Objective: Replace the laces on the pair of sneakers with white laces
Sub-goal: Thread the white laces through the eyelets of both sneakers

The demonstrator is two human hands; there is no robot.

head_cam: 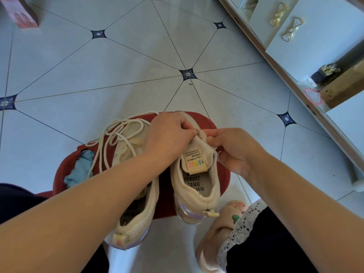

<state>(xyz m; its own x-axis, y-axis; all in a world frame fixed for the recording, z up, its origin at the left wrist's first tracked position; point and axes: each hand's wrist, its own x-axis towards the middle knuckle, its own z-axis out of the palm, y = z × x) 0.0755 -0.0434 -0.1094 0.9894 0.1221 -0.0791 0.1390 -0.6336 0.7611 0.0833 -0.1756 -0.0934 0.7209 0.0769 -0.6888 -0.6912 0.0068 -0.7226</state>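
Note:
Two cream mesh sneakers lie on a red stool [222,174]. The right sneaker [197,186] has its tongue with a printed label turned up toward me. My left hand [169,136] and my right hand [232,150] meet at the top of that tongue, fingers curled and pinching the shoe's upper near the eyelets. The left sneaker [136,217] lies under my left forearm, heel toward me. A loose white lace [110,138] lies in loops over its front and across the stool. Whether a lace sits between my fingertips is hidden.
A crumpled blue cloth [80,170] lies on the stool's left side. Below right, my foot wears a pink slipper [218,233]. A white cabinet [307,36] with bow-shaped handles runs along the right. The floor is pale tile [118,75].

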